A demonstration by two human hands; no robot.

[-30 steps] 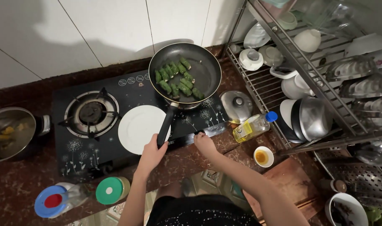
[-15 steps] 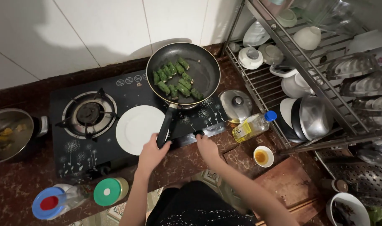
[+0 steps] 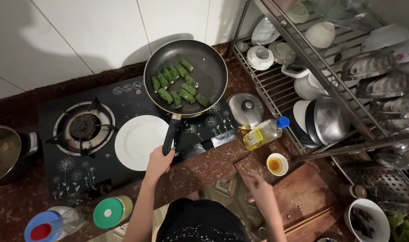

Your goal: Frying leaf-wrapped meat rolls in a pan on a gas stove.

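Brown speckled stone tabletop (image 3: 204, 168) carries a black glass gas stove (image 3: 124, 134). I see my left hand (image 3: 158, 162), fingers wrapped round the black frying pan handle (image 3: 169, 134), which runs away toward the pan of green rolls (image 3: 185, 76). My right hand (image 3: 257, 184) hangs blurred, apart; its fingers I cannot tell.

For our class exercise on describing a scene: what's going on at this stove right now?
A person stands at a black gas stove. Their left hand has a grip on the handle of a dark frying pan holding green rolls over the right burner. The right hand hangs blurred and empty above the counter edge, near a wooden cutting board. A white plate sits on the stove between the burners, with an oil bottle and a pot lid alongside.
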